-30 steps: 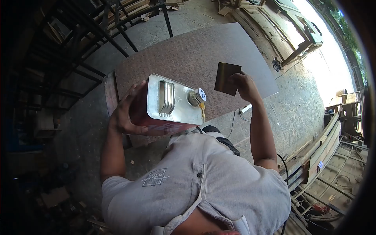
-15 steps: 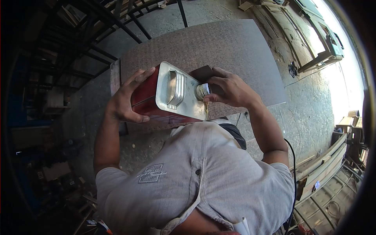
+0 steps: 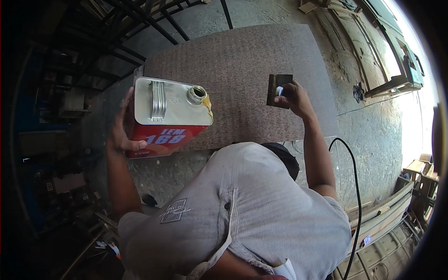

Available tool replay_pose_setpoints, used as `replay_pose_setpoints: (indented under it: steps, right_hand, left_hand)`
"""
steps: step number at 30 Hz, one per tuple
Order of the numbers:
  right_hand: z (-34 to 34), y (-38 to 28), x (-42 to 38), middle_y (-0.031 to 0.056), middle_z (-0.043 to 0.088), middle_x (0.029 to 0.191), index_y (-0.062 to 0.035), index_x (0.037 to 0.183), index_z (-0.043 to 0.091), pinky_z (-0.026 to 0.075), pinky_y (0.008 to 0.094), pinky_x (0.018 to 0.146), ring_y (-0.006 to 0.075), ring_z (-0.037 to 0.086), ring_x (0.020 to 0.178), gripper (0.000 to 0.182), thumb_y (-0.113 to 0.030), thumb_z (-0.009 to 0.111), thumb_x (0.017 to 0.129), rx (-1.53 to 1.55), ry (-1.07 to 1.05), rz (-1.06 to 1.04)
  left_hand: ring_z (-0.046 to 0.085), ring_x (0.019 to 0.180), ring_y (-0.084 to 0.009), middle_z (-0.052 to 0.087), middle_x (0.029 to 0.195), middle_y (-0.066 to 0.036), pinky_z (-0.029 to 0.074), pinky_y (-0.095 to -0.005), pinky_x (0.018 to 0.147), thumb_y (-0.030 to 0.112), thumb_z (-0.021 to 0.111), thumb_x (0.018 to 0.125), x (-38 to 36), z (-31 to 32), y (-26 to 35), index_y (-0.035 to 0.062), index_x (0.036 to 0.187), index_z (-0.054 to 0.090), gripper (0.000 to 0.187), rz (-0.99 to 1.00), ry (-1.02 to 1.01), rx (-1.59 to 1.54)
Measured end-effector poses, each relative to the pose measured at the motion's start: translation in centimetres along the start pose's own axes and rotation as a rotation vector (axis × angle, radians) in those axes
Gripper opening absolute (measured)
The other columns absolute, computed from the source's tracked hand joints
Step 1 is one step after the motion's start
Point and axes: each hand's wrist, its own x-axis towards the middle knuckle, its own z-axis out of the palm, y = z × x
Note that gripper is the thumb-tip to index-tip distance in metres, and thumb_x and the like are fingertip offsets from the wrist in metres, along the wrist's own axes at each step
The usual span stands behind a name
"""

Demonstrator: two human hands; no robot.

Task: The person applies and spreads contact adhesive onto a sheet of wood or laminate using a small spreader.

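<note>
A red metal can [image 3: 163, 140] with a silver top, a ridged handle and "LEM 168" on its side stands at the left of the brown sheet. Its round spout [image 3: 198, 93] is uncapped, and yellow glue has run down the corner beside it. My left hand [image 3: 123, 128] is wrapped round the can's left side, thumb on the red front. Over the right part of the sheet, my right hand [image 3: 296, 99] pinches a dark flat square plate [image 3: 279, 78] together with a small whitish cap [image 3: 279, 91].
The large brown sheet [image 3: 242, 56] lies under the can and reaches to the right. Black metal frames [image 3: 140, 23] stand at the upper left. Wooden boards [image 3: 387, 210] are at the lower right. A black cable [image 3: 355, 186] hangs beside my right arm.
The cap has come off the spout and is now in my right hand, which has moved right with the plate. The can has shifted left and sits more upright, still in my left hand.
</note>
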Motion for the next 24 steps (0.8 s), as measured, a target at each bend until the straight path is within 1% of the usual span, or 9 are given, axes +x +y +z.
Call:
replay_pose_setpoints:
  steps: [2,4,6,12,14,15,20,22,24]
  right_hand:
    - [4.3,2.0,-0.5,0.0179,0.062,0.101,0.0010,0.099,0.069,0.049,0.0421,0.086,0.0349,0.060,0.099,0.059,-0.041,0.088,0.062,-0.022,-0.068,0.063]
    - [6.0,2.1,-0.7,0.0182,0.062,0.101,0.0007,0.098,0.069,0.049,0.0427,0.086,0.0348,0.060,0.101,0.058,-0.040,0.089,0.062,-0.048,-0.070,0.106]
    - [6.4,1.6,-1.1,0.0186,0.062,0.102,0.0004,0.097,0.069,0.049,0.0434,0.087,0.0347,0.060,0.103,0.056,-0.039,0.089,0.062,-0.072,-0.067,0.147]
    - [1.4,-2.1,-3.9,0.0164,0.063,0.103,-0.0015,0.097,0.070,0.052,0.0422,0.084,0.0353,0.063,0.100,0.031,-0.023,0.079,0.076,0.257,0.038,0.259]
    - [0.8,-2.4,-4.6,0.0135,0.063,0.099,-0.0040,0.097,0.071,0.053,0.0417,0.081,0.0344,0.064,0.094,0.019,-0.010,0.071,0.080,-0.077,0.117,0.018]
    - [1.5,-2.8,-4.5,0.0113,0.063,0.099,-0.0087,0.096,0.072,0.053,0.0416,0.081,0.0339,0.065,0.092,0.019,-0.003,0.067,0.078,-0.190,0.125,0.001]
    - [3.4,-1.2,-4.5,0.0097,0.063,0.097,-0.0123,0.090,0.072,0.054,0.0429,0.080,0.0335,0.065,0.092,0.019,0.000,0.065,0.077,-0.259,0.051,0.061]
    - [2.2,-0.9,-2.8,0.0103,0.063,0.092,-0.0110,0.090,0.071,0.053,0.0438,0.076,0.0338,0.065,0.087,0.019,0.001,0.065,0.076,-0.171,0.301,-0.073]
    - [1.8,-0.4,-3.2,0.0108,0.063,0.092,-0.0094,0.089,0.070,0.052,0.0421,0.075,0.0333,0.064,0.083,0.018,0.002,0.065,0.075,-0.166,0.305,0.009]
  left_hand:
    - [0.033,0.141,-0.0359,0.034,0.151,-0.024,0.023,-0.0449,0.117,0.040,0.084,0.047,0.2,-1.0,0.3,0.0011,0.153,0.023,0.128,-0.032,0.028,0.072]
    - [0.034,0.140,-0.0369,0.034,0.151,-0.024,0.025,-0.0456,0.116,0.042,0.083,0.045,0.5,-2.0,0.2,0.0018,0.152,0.025,0.128,-0.033,-0.025,0.407]
    - [0.034,0.140,-0.0371,0.035,0.151,-0.023,0.026,-0.0461,0.116,0.043,0.083,0.045,1.3,-1.8,0.3,0.0024,0.152,0.025,0.128,-0.029,-0.017,0.369]
    - [0.035,0.139,-0.0370,0.035,0.150,-0.023,0.027,-0.0465,0.115,0.045,0.082,0.045,4.1,-0.7,1.0,0.0034,0.153,0.025,0.129,-0.010,-0.020,0.179]
    - [0.036,0.139,-0.0368,0.035,0.150,-0.023,0.028,-0.0462,0.115,0.045,0.082,0.045,5.4,-0.7,0.9,0.0032,0.153,0.025,0.129,0.018,-0.034,0.156]
    - [0.036,0.139,-0.0367,0.036,0.149,-0.023,0.028,-0.0460,0.115,0.045,0.082,0.045,6.1,-0.8,0.9,0.0031,0.153,0.025,0.129,0.022,-0.052,0.188]
    - [0.040,0.136,-0.0380,0.039,0.147,-0.024,0.029,-0.0467,0.114,0.048,0.080,0.046,8.8,0.1,0.5,0.0063,0.152,0.029,0.125,0.102,-0.128,0.338]
    - [0.041,0.134,-0.0386,0.042,0.145,-0.023,0.031,-0.0489,0.112,0.049,0.080,0.049,9.6,0.7,-0.9,0.0098,0.153,0.028,0.123,0.205,-0.134,0.430]
    - [0.040,0.135,-0.0381,0.041,0.145,-0.023,0.031,-0.0494,0.113,0.048,0.081,0.054,9.4,2.3,-2.4,0.0108,0.154,0.025,0.120,0.166,-0.071,0.437]
